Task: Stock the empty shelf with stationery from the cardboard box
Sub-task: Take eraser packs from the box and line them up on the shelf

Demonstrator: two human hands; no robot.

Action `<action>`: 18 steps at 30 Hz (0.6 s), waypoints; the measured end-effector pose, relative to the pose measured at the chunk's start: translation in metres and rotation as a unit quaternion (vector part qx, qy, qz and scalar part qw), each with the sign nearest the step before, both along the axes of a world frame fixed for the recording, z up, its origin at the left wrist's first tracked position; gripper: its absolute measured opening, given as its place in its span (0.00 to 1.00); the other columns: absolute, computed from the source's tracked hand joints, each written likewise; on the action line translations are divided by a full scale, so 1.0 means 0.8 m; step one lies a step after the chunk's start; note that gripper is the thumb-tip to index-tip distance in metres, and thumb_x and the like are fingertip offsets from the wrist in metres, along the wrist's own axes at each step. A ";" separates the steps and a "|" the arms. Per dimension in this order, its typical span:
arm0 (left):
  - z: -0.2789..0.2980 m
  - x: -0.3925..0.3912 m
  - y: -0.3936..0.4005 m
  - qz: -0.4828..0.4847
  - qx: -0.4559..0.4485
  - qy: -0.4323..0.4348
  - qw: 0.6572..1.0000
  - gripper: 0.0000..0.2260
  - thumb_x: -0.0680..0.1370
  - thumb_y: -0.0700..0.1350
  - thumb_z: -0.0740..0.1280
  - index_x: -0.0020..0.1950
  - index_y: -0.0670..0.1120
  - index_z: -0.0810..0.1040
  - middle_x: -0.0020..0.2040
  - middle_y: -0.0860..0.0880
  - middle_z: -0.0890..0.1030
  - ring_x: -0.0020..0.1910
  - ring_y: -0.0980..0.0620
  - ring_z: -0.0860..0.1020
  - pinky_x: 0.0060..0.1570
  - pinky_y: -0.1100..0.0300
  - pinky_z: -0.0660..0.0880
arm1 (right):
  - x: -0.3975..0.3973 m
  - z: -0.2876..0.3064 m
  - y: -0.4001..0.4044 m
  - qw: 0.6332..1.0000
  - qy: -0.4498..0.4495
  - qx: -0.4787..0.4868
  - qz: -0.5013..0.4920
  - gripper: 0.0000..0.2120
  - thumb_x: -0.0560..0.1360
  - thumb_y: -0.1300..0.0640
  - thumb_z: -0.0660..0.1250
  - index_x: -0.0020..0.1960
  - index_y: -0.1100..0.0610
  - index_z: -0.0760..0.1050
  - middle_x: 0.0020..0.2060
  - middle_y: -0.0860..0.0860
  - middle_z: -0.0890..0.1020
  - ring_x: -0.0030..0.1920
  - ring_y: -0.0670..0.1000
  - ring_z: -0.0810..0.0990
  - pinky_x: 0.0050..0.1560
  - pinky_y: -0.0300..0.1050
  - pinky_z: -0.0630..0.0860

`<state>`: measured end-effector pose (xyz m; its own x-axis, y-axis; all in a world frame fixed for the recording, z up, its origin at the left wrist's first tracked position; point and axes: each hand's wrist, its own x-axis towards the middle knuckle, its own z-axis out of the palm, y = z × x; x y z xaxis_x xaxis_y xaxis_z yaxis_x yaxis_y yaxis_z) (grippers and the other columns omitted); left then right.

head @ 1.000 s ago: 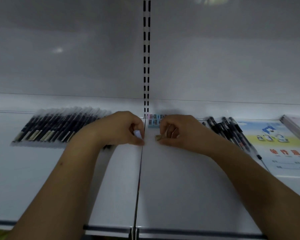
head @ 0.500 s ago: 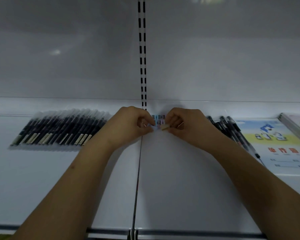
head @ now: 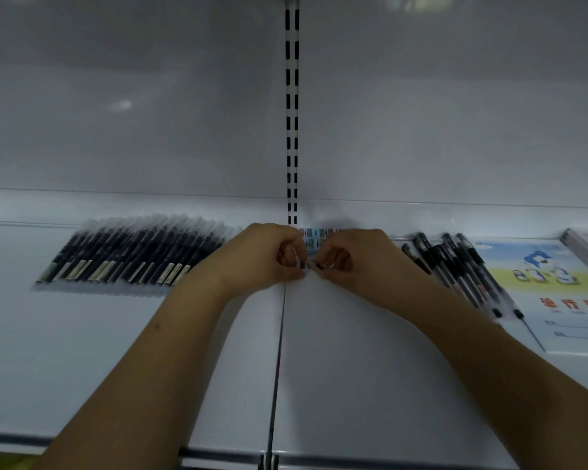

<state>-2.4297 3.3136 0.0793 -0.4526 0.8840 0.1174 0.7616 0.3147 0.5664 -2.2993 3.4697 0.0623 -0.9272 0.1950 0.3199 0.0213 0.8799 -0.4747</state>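
Pens in sleeves (head: 129, 254) left, loose pens (head: 455, 262) & workbook (head: 550, 293) right, left hand (head: 262, 254) & right hand (head: 357, 257) each pinching small item.

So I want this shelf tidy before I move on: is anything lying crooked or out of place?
Mostly the loose black pens right of the hands: they fan out unevenly, and some overlap the blue exercise book. The sleeved pens on the left lie in an even, slanted row. Nothing looks spilled or damaged.
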 end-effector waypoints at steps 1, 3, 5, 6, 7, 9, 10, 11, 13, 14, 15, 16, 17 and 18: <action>-0.001 -0.001 0.000 0.004 0.003 0.002 1.000 0.07 0.72 0.42 0.77 0.44 0.52 0.81 0.38 0.53 0.81 0.34 0.62 0.77 0.35 0.72 0.73 | -0.002 -0.001 -0.003 1.000 0.002 -0.008 -0.010 0.06 0.70 0.59 0.76 0.47 0.57 0.82 0.39 0.46 0.81 0.37 0.41 0.78 0.43 0.31 0.75; -0.003 -0.004 0.000 0.014 0.009 0.007 1.000 0.07 0.72 0.43 0.77 0.44 0.52 0.81 0.38 0.54 0.81 0.35 0.61 0.77 0.36 0.70 0.74 | -0.007 -0.004 -0.008 0.999 0.011 -0.028 -0.026 0.05 0.70 0.59 0.75 0.45 0.57 0.81 0.38 0.48 0.82 0.37 0.44 0.79 0.42 0.32 0.75; -0.006 -0.007 0.001 0.021 0.018 0.008 1.000 0.07 0.72 0.43 0.77 0.44 0.52 0.81 0.38 0.54 0.81 0.37 0.59 0.78 0.38 0.67 0.76 | -0.013 -0.007 -0.013 0.999 0.022 -0.027 -0.038 0.05 0.71 0.58 0.75 0.44 0.56 0.79 0.37 0.48 0.81 0.37 0.45 0.78 0.41 0.34 0.75; -0.007 -0.008 0.002 0.023 0.024 0.007 0.999 0.07 0.72 0.43 0.76 0.43 0.52 0.80 0.38 0.55 0.81 0.36 0.60 0.78 0.38 0.67 0.76 | -0.015 -0.008 -0.014 0.999 0.026 -0.017 -0.044 0.05 0.71 0.57 0.75 0.44 0.55 0.79 0.37 0.47 0.80 0.36 0.44 0.77 0.41 0.36 0.75; -0.008 -0.009 0.002 0.024 0.029 0.006 0.999 0.08 0.72 0.43 0.76 0.42 0.53 0.79 0.37 0.55 0.80 0.35 0.62 0.77 0.37 0.69 0.75 | -0.017 -0.010 -0.015 0.998 0.029 -0.008 -0.049 0.06 0.71 0.56 0.74 0.43 0.55 0.78 0.36 0.46 0.79 0.35 0.43 0.76 0.40 0.38 0.75; -0.009 -0.009 0.003 0.026 0.039 0.000 0.999 0.09 0.72 0.41 0.76 0.41 0.53 0.78 0.37 0.56 0.79 0.33 0.65 0.76 0.35 0.74 0.71 | -0.020 -0.010 -0.015 0.998 0.039 0.009 -0.055 0.07 0.71 0.54 0.74 0.43 0.55 0.77 0.37 0.46 0.79 0.36 0.44 0.75 0.41 0.42 0.76; -0.010 -0.009 0.003 0.026 0.043 -0.004 0.999 0.09 0.72 0.40 0.75 0.41 0.51 0.78 0.37 0.56 0.79 0.33 0.65 0.76 0.35 0.74 0.71 | -0.020 -0.010 -0.016 0.997 0.043 0.015 -0.056 0.08 0.71 0.54 0.74 0.44 0.56 0.77 0.37 0.47 0.79 0.37 0.46 0.75 0.42 0.43 0.76; -0.010 -0.009 0.002 0.025 0.047 -0.006 0.999 0.09 0.72 0.39 0.75 0.41 0.50 0.78 0.36 0.56 0.79 0.32 0.65 0.76 0.35 0.74 0.71 | -0.020 -0.011 -0.016 0.997 0.043 0.021 -0.054 0.09 0.71 0.53 0.74 0.44 0.57 0.77 0.38 0.49 0.79 0.38 0.47 0.76 0.43 0.45 0.76; -0.011 -0.009 0.001 0.019 0.052 -0.011 0.998 0.10 0.72 0.39 0.76 0.41 0.50 0.77 0.37 0.55 0.79 0.32 0.64 0.75 0.35 0.72 0.71 | -0.019 -0.011 -0.015 0.998 0.039 0.023 -0.048 0.10 0.71 0.53 0.75 0.44 0.57 0.77 0.39 0.50 0.79 0.37 0.47 0.75 0.43 0.46 0.76; -0.012 -0.009 0.001 0.018 0.053 -0.020 0.998 0.11 0.71 0.40 0.77 0.41 0.50 0.76 0.37 0.55 0.79 0.33 0.63 0.75 0.35 0.71 0.72 | -0.018 -0.011 -0.015 0.998 0.037 0.016 -0.047 0.10 0.70 0.53 0.75 0.44 0.56 0.76 0.39 0.50 0.79 0.36 0.46 0.74 0.43 0.46 0.76; -0.011 -0.009 0.000 0.020 0.056 -0.028 0.998 0.11 0.71 0.42 0.78 0.42 0.50 0.75 0.38 0.54 0.79 0.33 0.62 0.75 0.35 0.70 0.72 | -0.017 -0.009 -0.014 0.998 0.039 0.009 -0.052 0.12 0.70 0.52 0.76 0.45 0.55 0.76 0.40 0.49 0.79 0.34 0.44 0.74 0.41 0.45 0.76; -0.010 -0.009 0.001 0.026 0.058 -0.027 0.998 0.13 0.70 0.46 0.79 0.43 0.51 0.75 0.40 0.54 0.79 0.34 0.61 0.75 0.36 0.68 0.73 | -0.015 -0.006 -0.011 0.997 0.046 0.005 -0.065 0.13 0.69 0.50 0.76 0.47 0.54 0.75 0.40 0.48 0.79 0.34 0.41 0.73 0.39 0.42 0.76; -0.010 -0.009 0.001 0.038 0.056 -0.013 0.998 0.14 0.69 0.50 0.79 0.45 0.51 0.75 0.43 0.53 0.78 0.36 0.59 0.75 0.36 0.67 0.73 | -0.011 -0.001 -0.005 0.995 0.053 0.006 -0.083 0.14 0.70 0.49 0.75 0.48 0.53 0.74 0.41 0.46 0.78 0.35 0.41 0.74 0.38 0.39 0.74; -0.009 -0.009 0.001 0.052 0.049 0.011 0.997 0.16 0.68 0.54 0.79 0.48 0.53 0.75 0.45 0.54 0.77 0.39 0.59 0.75 0.37 0.68 0.73 | -0.006 0.005 0.001 0.993 0.056 0.012 -0.103 0.14 0.71 0.47 0.75 0.50 0.51 0.74 0.42 0.45 0.77 0.37 0.40 0.74 0.37 0.35 0.71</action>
<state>-2.4369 3.3143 0.0724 -0.5377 0.8161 0.2119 0.7404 0.3368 0.5817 -2.3039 3.4709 0.0663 -0.8265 0.3677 0.4262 0.1501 0.8738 -0.4626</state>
